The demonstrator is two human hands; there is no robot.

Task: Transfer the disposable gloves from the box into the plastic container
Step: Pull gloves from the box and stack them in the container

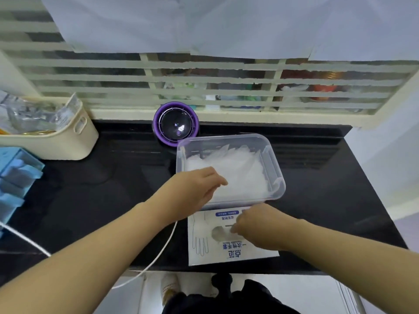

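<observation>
A clear plastic container [275, 168] stands on the black counter, holding a heap of thin translucent disposable gloves [238, 171]. My left hand [195, 189] reaches over its near left rim, fingers curled down onto the gloves. Just in front lies the flat white glove box [204, 243] with blue print and an oval opening on top. My right hand [260, 225] rests on the box, its fingertips pinching at the opening; what they hold is hidden.
A purple round device [175, 123] stands behind the container. A cream basket [68, 137] with plastic packets sits at the back left, blue boxes [15, 175] at the left edge. A white cable [158, 252] runs over the counter's front edge. A louvred window backs the counter.
</observation>
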